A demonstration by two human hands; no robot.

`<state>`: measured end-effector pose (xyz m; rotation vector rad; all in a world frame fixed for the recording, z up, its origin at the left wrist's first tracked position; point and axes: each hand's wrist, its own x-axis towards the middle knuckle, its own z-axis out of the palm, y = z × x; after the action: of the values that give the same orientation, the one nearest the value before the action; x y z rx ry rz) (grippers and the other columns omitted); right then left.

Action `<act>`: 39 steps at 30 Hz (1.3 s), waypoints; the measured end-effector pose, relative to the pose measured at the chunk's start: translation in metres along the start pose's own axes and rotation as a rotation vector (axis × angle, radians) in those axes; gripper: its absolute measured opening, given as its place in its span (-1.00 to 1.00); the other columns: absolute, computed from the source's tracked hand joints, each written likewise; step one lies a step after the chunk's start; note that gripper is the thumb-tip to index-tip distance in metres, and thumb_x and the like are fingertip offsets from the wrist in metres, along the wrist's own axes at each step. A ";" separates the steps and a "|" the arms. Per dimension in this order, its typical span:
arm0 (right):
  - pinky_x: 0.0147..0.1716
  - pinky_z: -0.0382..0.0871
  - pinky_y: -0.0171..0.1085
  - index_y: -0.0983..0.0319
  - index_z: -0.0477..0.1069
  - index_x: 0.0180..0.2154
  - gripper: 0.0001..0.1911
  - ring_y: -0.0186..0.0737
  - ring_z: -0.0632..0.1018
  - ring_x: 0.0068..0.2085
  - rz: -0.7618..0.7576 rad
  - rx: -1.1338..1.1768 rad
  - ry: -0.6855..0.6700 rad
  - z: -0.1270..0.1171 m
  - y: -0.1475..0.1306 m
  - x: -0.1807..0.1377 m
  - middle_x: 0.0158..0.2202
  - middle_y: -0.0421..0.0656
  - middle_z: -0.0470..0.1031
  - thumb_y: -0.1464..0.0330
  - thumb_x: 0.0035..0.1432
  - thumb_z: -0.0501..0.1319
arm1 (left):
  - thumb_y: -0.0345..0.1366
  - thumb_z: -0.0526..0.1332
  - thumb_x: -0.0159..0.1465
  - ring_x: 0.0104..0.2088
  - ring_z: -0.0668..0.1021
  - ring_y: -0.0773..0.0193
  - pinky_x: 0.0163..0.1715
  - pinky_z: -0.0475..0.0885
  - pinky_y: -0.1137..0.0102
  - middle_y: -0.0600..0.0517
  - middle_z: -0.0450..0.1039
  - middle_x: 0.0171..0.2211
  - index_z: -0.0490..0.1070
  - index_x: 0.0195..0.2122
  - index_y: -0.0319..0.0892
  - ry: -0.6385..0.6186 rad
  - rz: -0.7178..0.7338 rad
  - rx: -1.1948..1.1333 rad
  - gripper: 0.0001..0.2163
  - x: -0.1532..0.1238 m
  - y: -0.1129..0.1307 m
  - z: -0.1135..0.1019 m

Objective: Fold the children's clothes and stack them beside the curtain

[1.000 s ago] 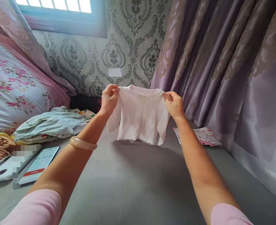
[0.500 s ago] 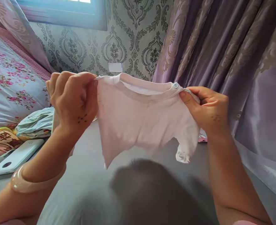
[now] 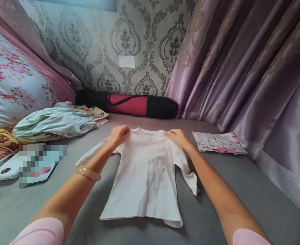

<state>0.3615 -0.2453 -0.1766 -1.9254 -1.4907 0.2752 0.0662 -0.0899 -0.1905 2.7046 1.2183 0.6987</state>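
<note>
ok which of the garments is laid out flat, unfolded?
The white long-sleeved top, under left hand and right hand. The pink-patterned piece is folded; the pale green clothes sit heaped.

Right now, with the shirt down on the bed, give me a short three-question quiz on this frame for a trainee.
1. True or false: the pale pink long-sleeved shirt hangs in the air.
2. Which wrist wears the bangle? A left, B right.
3. What lies just to the right of the right hand?
Key: 1 false, it lies flat on the grey sheet. 2 A. 3 A small folded patterned cloth.
</note>
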 end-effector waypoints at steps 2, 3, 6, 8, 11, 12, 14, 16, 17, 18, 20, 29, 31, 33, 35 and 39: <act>-0.22 0.35 -0.28 0.21 0.59 -0.20 -0.69 -0.11 0.58 -0.16 0.047 -0.105 -0.041 0.022 0.015 0.001 -0.21 -0.10 0.64 0.16 0.22 0.19 | -0.27 0.03 0.28 -0.20 0.58 0.13 -0.25 0.36 0.36 -0.04 0.62 -0.24 0.51 -0.23 -0.13 -0.052 -0.047 0.008 -0.75 -0.002 -0.005 0.030; -0.21 0.35 -0.28 0.19 0.59 -0.16 -0.69 -0.11 0.58 -0.14 0.070 -0.146 -0.063 0.031 0.020 0.000 -0.19 -0.09 0.64 0.17 0.24 0.17 | -0.28 0.03 0.29 -0.18 0.58 0.12 -0.23 0.36 0.35 -0.05 0.62 -0.22 0.51 -0.22 -0.13 -0.067 -0.063 0.012 -0.75 -0.002 -0.006 0.040; -0.19 0.34 -0.29 0.16 0.57 -0.11 -0.67 -0.12 0.58 -0.12 0.110 -0.211 -0.105 0.045 0.031 0.003 -0.16 -0.09 0.63 0.15 0.26 0.15 | -0.29 0.02 0.32 -0.13 0.58 0.07 -0.19 0.36 0.31 -0.09 0.61 -0.17 0.50 -0.17 -0.15 -0.086 -0.091 0.020 -0.74 -0.002 -0.009 0.057; -0.17 0.33 -0.31 0.15 0.57 -0.10 -0.68 -0.12 0.57 -0.10 0.111 -0.217 -0.117 0.050 0.037 0.007 -0.14 -0.10 0.63 0.14 0.26 0.16 | -0.29 0.01 0.34 -0.11 0.57 0.05 -0.17 0.35 0.28 -0.11 0.60 -0.14 0.50 -0.14 -0.16 -0.091 -0.103 0.022 -0.73 0.001 -0.011 0.063; -0.15 0.33 -0.31 0.14 0.56 -0.08 -0.67 -0.12 0.56 -0.08 0.112 -0.217 -0.131 0.055 0.047 0.017 -0.12 -0.10 0.62 0.14 0.26 0.17 | -0.29 -0.01 0.36 -0.08 0.55 0.02 -0.14 0.34 0.26 -0.13 0.58 -0.12 0.49 -0.12 -0.16 -0.094 -0.117 0.024 -0.72 0.007 -0.014 0.070; -0.14 0.33 -0.31 0.14 0.56 -0.07 -0.67 -0.12 0.56 -0.07 0.114 -0.221 -0.137 0.056 0.050 0.020 -0.12 -0.10 0.62 0.14 0.26 0.17 | -0.29 -0.01 0.36 -0.07 0.55 0.02 -0.14 0.33 0.25 -0.13 0.58 -0.11 0.49 -0.12 -0.16 -0.095 -0.120 0.025 -0.72 0.010 -0.015 0.072; -0.13 0.33 -0.30 0.14 0.55 -0.06 -0.65 -0.11 0.56 -0.06 0.122 -0.237 -0.147 0.059 0.055 0.027 -0.10 -0.10 0.62 0.13 0.27 0.15 | -0.29 -0.02 0.37 -0.06 0.54 0.01 -0.12 0.32 0.24 -0.14 0.57 -0.10 0.48 -0.11 -0.17 -0.095 -0.123 0.027 -0.72 0.016 -0.016 0.076; -0.13 0.32 -0.30 0.14 0.54 -0.04 -0.63 -0.10 0.55 -0.03 0.125 -0.257 -0.155 0.060 0.060 0.034 -0.07 -0.09 0.61 0.12 0.28 0.13 | -0.29 -0.01 0.37 -0.05 0.53 0.01 -0.11 0.31 0.24 -0.14 0.57 -0.09 0.48 -0.11 -0.16 -0.096 -0.124 0.029 -0.72 0.024 -0.017 0.080; -0.13 0.32 -0.30 0.14 0.53 -0.03 -0.62 -0.09 0.55 -0.02 0.125 -0.266 -0.158 0.060 0.061 0.038 -0.06 -0.09 0.60 0.11 0.29 0.12 | -0.29 -0.01 0.37 -0.05 0.53 0.01 -0.11 0.31 0.24 -0.14 0.57 -0.09 0.48 -0.11 -0.16 -0.097 -0.125 0.030 -0.72 0.028 -0.017 0.081; -0.14 0.32 -0.29 0.14 0.53 -0.03 -0.62 -0.09 0.55 -0.02 0.126 -0.275 -0.163 0.060 0.063 0.041 -0.06 -0.08 0.60 0.10 0.29 0.11 | -0.29 -0.01 0.37 -0.05 0.53 0.01 -0.11 0.31 0.24 -0.14 0.56 -0.09 0.48 -0.11 -0.15 -0.098 -0.128 0.032 -0.73 0.033 -0.017 0.083; -0.16 0.31 -0.30 0.15 0.52 -0.03 -0.61 -0.08 0.55 -0.03 0.125 -0.295 -0.176 0.059 0.064 0.049 -0.07 -0.07 0.60 0.09 0.30 0.10 | -0.29 -0.01 0.37 -0.04 0.52 0.01 -0.11 0.30 0.23 -0.14 0.56 -0.09 0.48 -0.11 -0.15 -0.102 -0.134 0.035 -0.73 0.041 -0.018 0.085; -0.12 0.30 -0.27 0.17 0.47 0.00 -0.66 -0.07 0.52 0.01 0.082 -0.442 -0.192 0.058 0.063 0.069 0.00 -0.01 0.54 0.17 0.36 0.08 | -0.30 0.00 0.33 0.00 0.50 0.00 -0.06 0.29 0.18 -0.13 0.55 -0.07 0.48 -0.13 -0.12 -0.181 -0.190 0.008 -0.73 0.070 -0.024 0.099; -0.06 0.28 -0.27 0.20 0.46 0.02 -0.69 -0.09 0.49 0.04 0.032 -0.440 -0.193 0.061 0.061 0.072 0.03 -0.01 0.50 0.24 0.34 0.12 | -0.24 0.02 0.33 -0.01 0.50 0.00 -0.06 0.29 0.17 -0.12 0.55 -0.09 0.49 -0.13 -0.12 -0.217 -0.196 -0.014 -0.73 0.076 -0.025 0.101; 0.00 0.26 -0.27 0.22 0.44 0.06 -0.68 -0.10 0.46 0.06 -0.014 -0.423 -0.211 0.066 0.058 0.077 0.04 -0.03 0.49 0.30 0.32 0.14 | -0.14 0.05 0.33 -0.01 0.50 0.01 -0.05 0.29 0.16 -0.11 0.55 -0.09 0.49 -0.10 -0.11 -0.242 -0.190 -0.036 -0.71 0.081 -0.024 0.103; 0.04 0.24 -0.26 0.23 0.43 0.08 -0.66 -0.10 0.45 0.06 -0.024 -0.412 -0.226 0.071 0.055 0.083 0.04 -0.04 0.49 0.31 0.32 0.13 | -0.06 0.10 0.31 -0.01 0.50 0.02 -0.03 0.29 0.18 -0.09 0.55 -0.08 0.49 -0.07 -0.09 -0.260 -0.177 -0.060 -0.68 0.085 -0.022 0.106; 0.04 0.23 -0.26 0.27 0.45 0.04 -0.68 -0.11 0.44 0.06 0.006 -0.416 -0.207 0.083 0.053 0.089 0.02 0.00 0.48 0.32 0.35 0.09 | -0.05 0.15 0.27 -0.01 0.51 0.01 -0.05 0.31 0.21 -0.07 0.56 -0.08 0.53 -0.11 -0.08 -0.268 -0.157 -0.094 -0.70 0.091 -0.017 0.115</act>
<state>0.3864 -0.1380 -0.2506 -2.2823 -1.7880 0.1809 0.1583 -0.0003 -0.2642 2.4925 1.2753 0.3509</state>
